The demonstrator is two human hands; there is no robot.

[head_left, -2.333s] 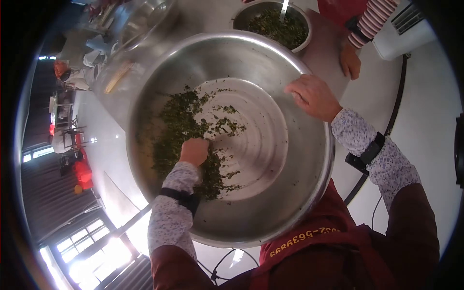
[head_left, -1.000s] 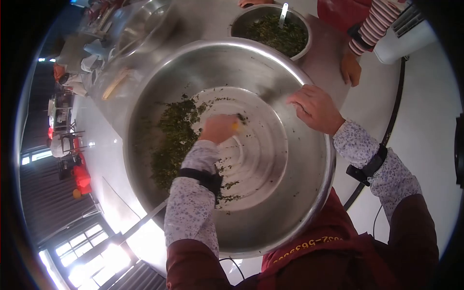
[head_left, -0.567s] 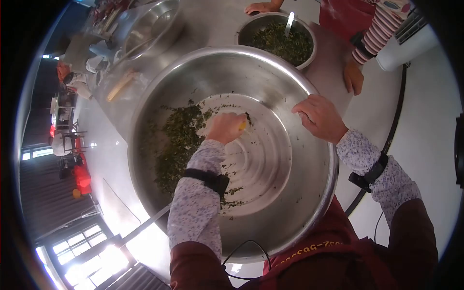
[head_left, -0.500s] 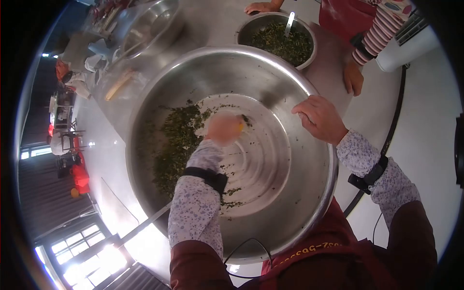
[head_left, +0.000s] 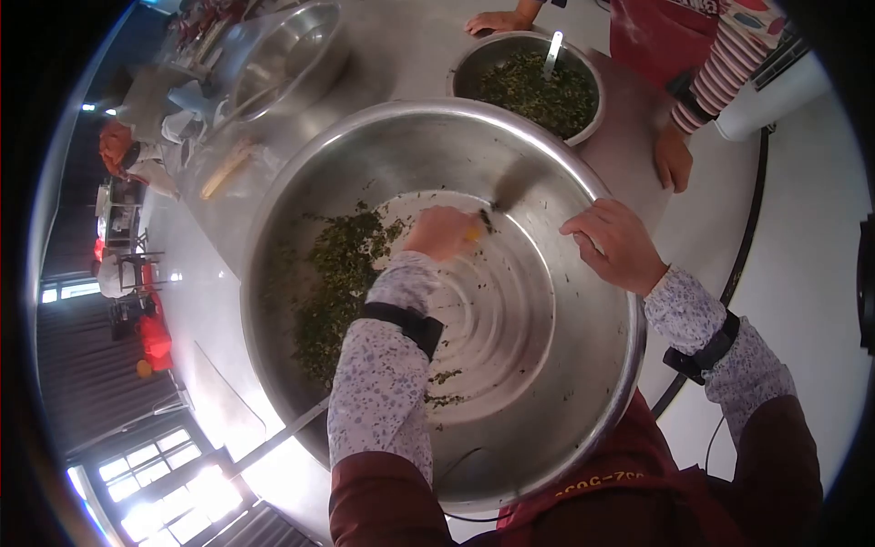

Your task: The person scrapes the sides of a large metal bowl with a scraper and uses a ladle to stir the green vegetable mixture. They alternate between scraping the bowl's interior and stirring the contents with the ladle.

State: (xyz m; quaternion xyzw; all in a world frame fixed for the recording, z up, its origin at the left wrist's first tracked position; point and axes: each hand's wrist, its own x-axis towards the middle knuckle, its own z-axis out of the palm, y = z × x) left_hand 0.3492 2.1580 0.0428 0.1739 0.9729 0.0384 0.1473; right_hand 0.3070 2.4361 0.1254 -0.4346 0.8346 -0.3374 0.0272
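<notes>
A wide steel basin (head_left: 594, 387) tilts in front of me, with chopped dark-green leaves (head_left: 333, 273) heaped along its left side. Inside it, my left hand (head_left: 441, 233) is closed near the bottom's upper part. A bit of yellow shows at its fingers, with a small dark clump just beyond; what the hand holds is mostly hidden. My right hand (head_left: 617, 246) is closed over the basin's right rim, fingers curled inward and thumb bent. Scattered leaf bits stick to the bottom below my left forearm.
Behind the basin stands a smaller steel bowl (head_left: 591, 114) of chopped greens with a white-handled utensil (head_left: 552, 55) in it. A co-worker's hands (head_left: 674, 162) rest on the table nearby. Another steel basin (head_left: 305, 41) and a pale stick-like item (head_left: 226, 170) lie at upper left.
My left hand has moved to the right and slightly up across the basin's bottom, still closed. The right hand stays on the rim. The whole view has shifted a little.
</notes>
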